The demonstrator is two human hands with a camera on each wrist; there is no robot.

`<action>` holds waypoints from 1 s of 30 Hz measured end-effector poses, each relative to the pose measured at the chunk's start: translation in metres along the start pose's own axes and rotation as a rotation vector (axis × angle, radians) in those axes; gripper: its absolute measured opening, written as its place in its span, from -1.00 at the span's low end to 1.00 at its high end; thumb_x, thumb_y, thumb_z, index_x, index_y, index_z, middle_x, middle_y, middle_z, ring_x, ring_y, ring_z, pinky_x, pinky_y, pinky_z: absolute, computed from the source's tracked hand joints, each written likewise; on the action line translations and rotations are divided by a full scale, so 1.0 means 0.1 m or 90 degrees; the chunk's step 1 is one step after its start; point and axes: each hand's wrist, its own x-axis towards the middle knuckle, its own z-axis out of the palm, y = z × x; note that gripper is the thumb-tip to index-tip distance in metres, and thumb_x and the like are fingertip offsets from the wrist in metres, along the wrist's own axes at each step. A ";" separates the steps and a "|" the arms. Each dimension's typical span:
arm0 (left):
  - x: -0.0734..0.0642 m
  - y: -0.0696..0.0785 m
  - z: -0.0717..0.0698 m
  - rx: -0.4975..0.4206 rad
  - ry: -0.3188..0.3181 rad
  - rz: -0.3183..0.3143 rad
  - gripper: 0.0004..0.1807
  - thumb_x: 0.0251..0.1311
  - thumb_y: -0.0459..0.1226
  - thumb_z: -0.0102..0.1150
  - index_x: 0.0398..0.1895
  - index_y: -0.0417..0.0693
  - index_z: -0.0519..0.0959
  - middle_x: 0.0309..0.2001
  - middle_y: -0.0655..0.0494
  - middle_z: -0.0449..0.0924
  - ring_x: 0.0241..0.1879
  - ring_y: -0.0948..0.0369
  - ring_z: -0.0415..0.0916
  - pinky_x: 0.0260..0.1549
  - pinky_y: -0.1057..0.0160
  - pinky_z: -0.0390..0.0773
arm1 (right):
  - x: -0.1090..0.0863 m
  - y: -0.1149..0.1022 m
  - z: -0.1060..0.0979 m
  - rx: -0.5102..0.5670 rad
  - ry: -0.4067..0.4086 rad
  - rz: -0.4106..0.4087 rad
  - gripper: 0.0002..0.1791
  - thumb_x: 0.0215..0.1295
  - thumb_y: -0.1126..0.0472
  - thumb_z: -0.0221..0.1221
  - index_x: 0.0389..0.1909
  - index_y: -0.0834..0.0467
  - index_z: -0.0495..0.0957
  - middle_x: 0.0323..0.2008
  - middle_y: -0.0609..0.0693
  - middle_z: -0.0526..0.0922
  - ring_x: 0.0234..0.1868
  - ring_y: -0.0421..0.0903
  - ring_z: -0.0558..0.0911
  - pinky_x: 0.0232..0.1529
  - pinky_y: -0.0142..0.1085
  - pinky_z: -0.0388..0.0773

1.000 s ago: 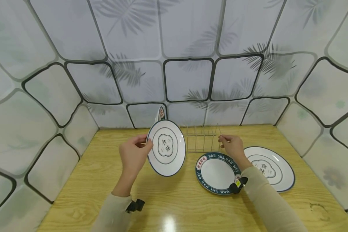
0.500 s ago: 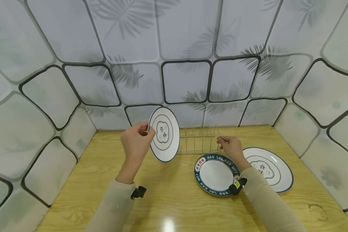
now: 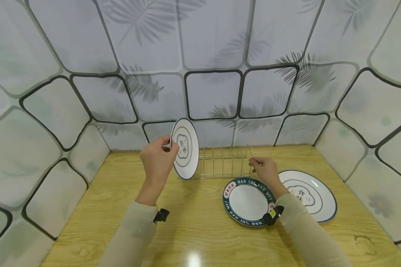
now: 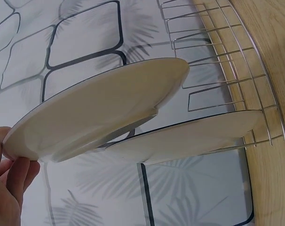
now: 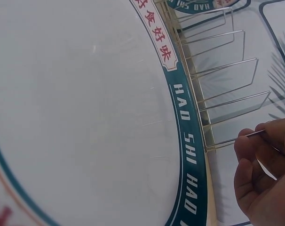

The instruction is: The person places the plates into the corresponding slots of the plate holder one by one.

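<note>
My left hand (image 3: 158,161) pinches the left edge of a white, blue-rimmed plate (image 3: 188,163), holding it raised and nearly on edge at the left end of a wire dish rack (image 3: 222,174). Close beside its underside, the left wrist view shows a second plate (image 4: 194,139) standing in the rack; the held plate hides it from the head view. At the rack's right end, my right hand (image 3: 267,172) pinches an upright wire (image 5: 255,134) between thumb and fingers.
In front of the rack lies a plate with a dark green lettered rim (image 3: 248,202), partly under the right wrist. A larger white, blue-rimmed plate (image 3: 324,200) lies to its right. A patterned wall (image 3: 214,96) closes off the back of the wooden table (image 3: 97,218).
My left hand has carried the plate up and back toward the rack's left end, turning it more edge-on. My right hand stays on the rack's wire.
</note>
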 end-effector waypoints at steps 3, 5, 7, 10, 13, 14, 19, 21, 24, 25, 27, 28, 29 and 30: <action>0.00 -0.02 0.02 0.012 0.004 0.021 -0.82 0.03 -0.39 0.24 -0.30 -0.24 0.74 -0.44 -0.06 0.73 -0.62 0.15 0.64 -0.64 0.17 0.59 | -0.01 -0.01 0.00 0.007 -0.001 0.000 -0.61 0.51 0.07 0.06 0.11 0.27 0.61 -0.08 0.15 0.69 -0.23 0.00 0.68 -0.57 -0.37 0.38; 0.01 -0.04 0.04 0.020 0.007 0.036 -0.82 0.03 -0.40 0.23 -0.30 -0.25 0.74 -0.45 -0.07 0.72 -0.62 0.15 0.65 -0.64 0.16 0.59 | -0.01 -0.01 0.00 0.008 -0.002 -0.003 -0.62 0.51 0.10 0.06 0.12 0.27 0.61 -0.08 0.16 0.69 -0.24 0.01 0.68 -0.58 -0.37 0.37; 0.01 -0.05 0.05 0.026 0.011 0.045 -0.82 0.04 -0.41 0.23 -0.30 -0.27 0.74 -0.46 -0.08 0.72 -0.62 0.14 0.65 -0.64 0.15 0.59 | -0.02 -0.01 0.00 0.009 -0.002 -0.004 -0.63 0.51 0.12 0.06 0.13 0.27 0.60 -0.08 0.16 0.69 -0.24 0.01 0.68 -0.57 -0.38 0.38; 0.02 -0.05 0.06 0.039 0.017 0.056 -0.82 0.04 -0.41 0.24 -0.30 -0.29 0.74 -0.47 -0.10 0.71 -0.62 0.11 0.64 -0.65 0.13 0.59 | -0.02 -0.01 0.00 0.009 -0.001 -0.008 -0.64 0.51 0.14 0.06 0.12 0.27 0.60 -0.08 0.17 0.69 -0.25 0.01 0.69 -0.57 -0.38 0.40; 0.04 -0.03 0.08 0.059 0.021 0.072 -0.82 0.04 -0.43 0.23 -0.30 -0.31 0.74 -0.46 -0.13 0.71 -0.62 0.09 0.64 -0.63 0.12 0.61 | -0.02 -0.02 0.00 0.011 0.002 -0.006 -0.65 0.51 0.16 0.06 0.12 0.27 0.60 -0.09 0.17 0.70 -0.27 -0.01 0.69 -0.53 -0.37 0.44; 0.04 -0.02 0.09 0.069 0.020 0.080 -0.83 0.04 -0.44 0.23 -0.30 -0.32 0.73 -0.45 -0.14 0.71 -0.61 0.08 0.64 -0.63 0.12 0.61 | -0.02 -0.02 0.01 0.010 0.003 -0.006 -0.65 0.51 0.16 0.07 0.13 0.27 0.60 -0.09 0.17 0.70 -0.27 -0.01 0.69 -0.52 -0.36 0.46; 0.06 0.04 0.13 0.104 0.013 0.111 -0.83 0.01 -0.48 0.23 -0.32 -0.34 0.72 -0.44 -0.17 0.70 -0.57 0.04 0.65 -0.60 0.10 0.63 | 0.00 -0.01 0.02 0.005 0.009 -0.004 -0.64 0.50 0.14 0.08 0.15 0.26 0.59 -0.09 0.16 0.71 -0.28 -0.01 0.70 -0.46 -0.33 0.53; 0.07 0.05 0.15 0.107 0.015 0.114 -0.84 0.01 -0.48 0.23 -0.32 -0.35 0.72 -0.45 -0.17 0.70 -0.57 0.04 0.64 -0.61 0.10 0.62 | 0.00 0.00 0.02 0.004 0.009 -0.003 -0.64 0.51 0.14 0.07 0.15 0.25 0.59 -0.09 0.16 0.71 -0.28 0.01 0.70 -0.45 -0.32 0.53; 0.07 0.06 0.18 0.106 0.018 0.111 -0.85 0.01 -0.47 0.25 -0.33 -0.35 0.71 -0.46 -0.16 0.69 -0.58 0.04 0.64 -0.62 0.09 0.61 | 0.00 0.00 0.02 0.007 0.008 -0.002 -0.63 0.51 0.13 0.07 0.15 0.25 0.59 -0.08 0.16 0.70 -0.26 0.02 0.70 -0.46 -0.33 0.53; 0.06 0.05 0.19 0.105 0.019 0.109 -0.85 0.01 -0.47 0.25 -0.33 -0.35 0.71 -0.46 -0.15 0.69 -0.58 0.04 0.64 -0.62 0.08 0.61 | 0.00 0.00 0.02 0.006 0.008 -0.002 -0.64 0.51 0.13 0.07 0.15 0.25 0.59 -0.08 0.16 0.70 -0.26 0.01 0.70 -0.46 -0.34 0.52; 0.06 0.04 0.22 0.101 0.020 0.103 -0.86 0.01 -0.46 0.26 -0.34 -0.34 0.72 -0.46 -0.15 0.70 -0.59 0.05 0.64 -0.62 0.08 0.61 | -0.01 0.00 0.02 0.006 0.009 -0.001 -0.64 0.51 0.14 0.07 0.14 0.25 0.60 -0.08 0.16 0.70 -0.26 0.00 0.70 -0.48 -0.36 0.50; 0.05 0.03 0.23 0.099 0.019 0.098 -0.85 0.01 -0.46 0.25 -0.34 -0.33 0.72 -0.46 -0.14 0.70 -0.58 0.05 0.65 -0.62 0.08 0.62 | -0.01 0.01 0.02 0.007 0.009 0.001 -0.65 0.51 0.14 0.07 0.13 0.25 0.60 -0.08 0.16 0.70 -0.26 0.00 0.69 -0.50 -0.36 0.48; 0.05 0.02 0.25 0.098 0.015 0.094 -0.85 0.01 -0.45 0.26 -0.33 -0.33 0.72 -0.45 -0.14 0.70 -0.58 0.06 0.65 -0.61 0.09 0.62 | -0.01 0.01 0.02 0.008 0.009 0.003 -0.65 0.51 0.14 0.07 0.13 0.25 0.61 -0.08 0.15 0.70 -0.25 -0.01 0.69 -0.51 -0.37 0.47; 0.04 0.01 0.26 0.096 0.012 0.089 -0.85 0.02 -0.45 0.26 -0.33 -0.33 0.73 -0.45 -0.14 0.70 -0.58 0.06 0.65 -0.61 0.09 0.62 | -0.02 0.02 0.02 0.009 0.009 0.005 -0.65 0.51 0.14 0.07 0.12 0.25 0.61 -0.08 0.15 0.70 -0.25 -0.01 0.68 -0.53 -0.38 0.45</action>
